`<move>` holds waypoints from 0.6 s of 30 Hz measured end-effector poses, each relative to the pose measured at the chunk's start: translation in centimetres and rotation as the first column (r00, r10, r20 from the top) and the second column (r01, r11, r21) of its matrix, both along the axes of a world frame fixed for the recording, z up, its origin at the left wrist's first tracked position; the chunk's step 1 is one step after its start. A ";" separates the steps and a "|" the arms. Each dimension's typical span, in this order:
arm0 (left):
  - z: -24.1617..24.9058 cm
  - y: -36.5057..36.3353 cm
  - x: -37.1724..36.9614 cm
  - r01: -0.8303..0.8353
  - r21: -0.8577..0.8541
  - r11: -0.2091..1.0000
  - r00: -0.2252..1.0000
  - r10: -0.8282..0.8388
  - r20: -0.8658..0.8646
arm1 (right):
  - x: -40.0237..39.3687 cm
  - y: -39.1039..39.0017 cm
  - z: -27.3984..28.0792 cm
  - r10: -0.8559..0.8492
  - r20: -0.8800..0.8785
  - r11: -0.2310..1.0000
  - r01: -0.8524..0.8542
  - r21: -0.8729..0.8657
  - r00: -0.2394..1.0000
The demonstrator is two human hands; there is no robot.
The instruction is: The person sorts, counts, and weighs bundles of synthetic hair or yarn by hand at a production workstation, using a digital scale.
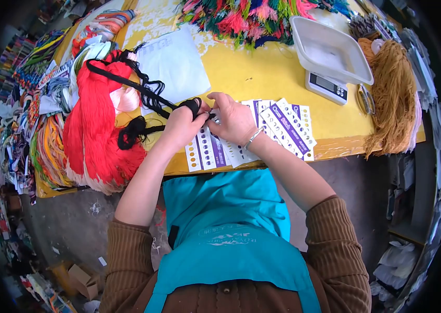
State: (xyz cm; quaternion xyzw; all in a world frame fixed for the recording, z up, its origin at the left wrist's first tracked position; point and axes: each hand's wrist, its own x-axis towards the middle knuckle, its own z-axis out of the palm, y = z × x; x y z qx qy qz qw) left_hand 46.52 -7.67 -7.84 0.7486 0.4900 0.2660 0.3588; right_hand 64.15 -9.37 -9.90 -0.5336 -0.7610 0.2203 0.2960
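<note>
Black thread (137, 84) grasped by left hand (181, 125), laid toward ten o'clock; end apparently pinched by right hand (235, 122) over cards (285, 128), tabletop's (262, 70) six o'clock. Tying seemingly under way; steady pinch probably needed next.

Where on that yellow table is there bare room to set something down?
Between the white paper and scale, and between the cards and golden yarn. Crowded: left, under red thread; far edge, under multicoloured thread.

Place: a thread workshop | I see: big bunches of bright thread (98, 112), cards with round spots (288, 128) and a scale (325, 87) on my yellow table (262, 78) | I wear: a blue apron (225, 266)
</note>
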 end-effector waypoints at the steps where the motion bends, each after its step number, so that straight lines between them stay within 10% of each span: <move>1: 0.2 0.1 0.0 0.011 -0.006 1.000 0.999 -0.012 -0.053 | 0.0 0.0 0.0 -0.002 0.002 1.000 0.002 0.003 1.000; 18: 1.0 0.7 -1.8 0.149 -0.339 0.929 0.988 -0.156 0.006 | -0.1 -0.2 0.9 -0.015 0.000 1.000 0.015 -0.018 1.000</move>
